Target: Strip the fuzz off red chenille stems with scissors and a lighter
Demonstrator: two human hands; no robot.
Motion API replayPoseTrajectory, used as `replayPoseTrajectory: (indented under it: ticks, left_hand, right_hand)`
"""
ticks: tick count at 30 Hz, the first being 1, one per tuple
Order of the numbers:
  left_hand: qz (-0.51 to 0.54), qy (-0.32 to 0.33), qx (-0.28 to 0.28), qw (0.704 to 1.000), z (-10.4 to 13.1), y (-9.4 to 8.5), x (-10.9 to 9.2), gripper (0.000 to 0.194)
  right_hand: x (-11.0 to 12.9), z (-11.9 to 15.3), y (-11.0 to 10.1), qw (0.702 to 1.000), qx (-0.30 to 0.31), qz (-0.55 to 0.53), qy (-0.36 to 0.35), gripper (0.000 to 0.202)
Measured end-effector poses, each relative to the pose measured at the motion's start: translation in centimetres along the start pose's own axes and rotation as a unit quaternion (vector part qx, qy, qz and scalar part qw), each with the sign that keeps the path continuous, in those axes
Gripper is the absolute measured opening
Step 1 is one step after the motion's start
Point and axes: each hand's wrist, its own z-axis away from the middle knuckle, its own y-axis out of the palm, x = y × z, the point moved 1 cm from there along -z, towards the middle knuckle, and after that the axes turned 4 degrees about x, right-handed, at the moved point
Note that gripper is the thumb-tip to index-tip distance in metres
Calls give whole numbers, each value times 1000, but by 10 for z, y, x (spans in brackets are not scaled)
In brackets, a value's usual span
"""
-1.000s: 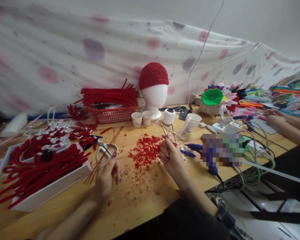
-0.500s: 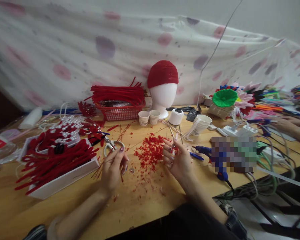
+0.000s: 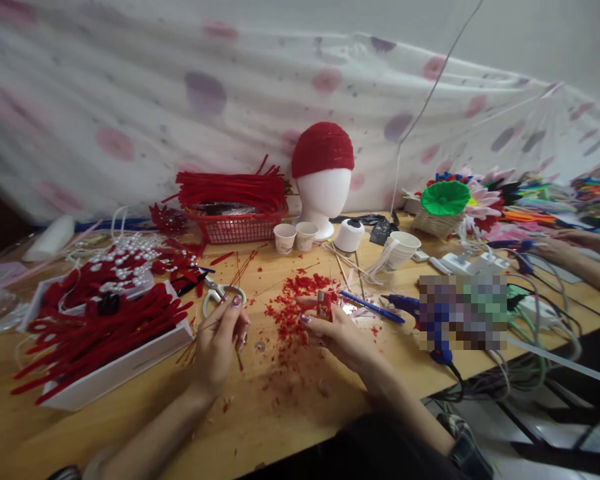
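My left hand (image 3: 223, 340) pinches a thin dark red stem (image 3: 241, 361), its end pointing down below the fingers. Scissors (image 3: 213, 287) with pale handles lie just beyond that hand. In my right hand (image 3: 337, 333) is a small red box-like object (image 3: 325, 304), held between thumb and fingers; part of it is hidden. Red scraps (image 3: 305, 285) are scattered on the table between and beyond both hands. A blue pen (image 3: 373, 307) lies right of my right hand.
White box (image 3: 115, 380) of red fuzzy stems at left; red basket (image 3: 240, 229), paper cups (image 3: 285, 239) and foam head (image 3: 325, 193) behind. Blue glue gun (image 3: 437, 327) and cables at right. Another person's hand (image 3: 555, 252) is at far right.
My right hand has turned and moved slightly left and down, so the red object now shows in it. The blue pen is more exposed. My left hand keeps its pinch.
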Motion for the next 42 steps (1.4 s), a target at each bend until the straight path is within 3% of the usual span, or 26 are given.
replayPoseTrajectory:
  ticks: [6,9,15,19,23,28,31,35,39,42]
  left_hand:
    - [-16,-1,-4,1000,0,0,0,32]
    - [-15,5,-2,1000,0,-1,-1,32]
    - [-11,8,-11,1000,-1,-2,2,33]
    - [-5,10,-8,1000,-2,-1,4,33]
    - [-10,-2,-15,1000,-2,-1,4,32]
    - [-3,-19,-17,1000,-1,0,3,30]
    - [4,-27,-14,1000,0,2,1,30]
    - [-3,-37,-18,999,1,4,-1,30]
    - [-12,-42,-7,999,2,4,-2,33]
    - [-17,-44,1,999,2,4,-3,34]
  right_hand:
    - [6,0,1,995,83,49,18,34]
    - [9,0,2,991,52,119,26,51]
    - [8,-4,2,983,-35,164,-68,41]
    - [7,-1,3,985,6,168,-48,61]
    - [7,3,5,965,32,250,-76,36]
    - [6,2,5,957,20,285,-44,55]
    - [7,1,6,975,82,195,-66,29]
    - [11,9,12,967,198,115,-111,47]
    - [25,27,23,945,230,177,-149,32]
    - [35,37,31,934,250,199,-163,32]
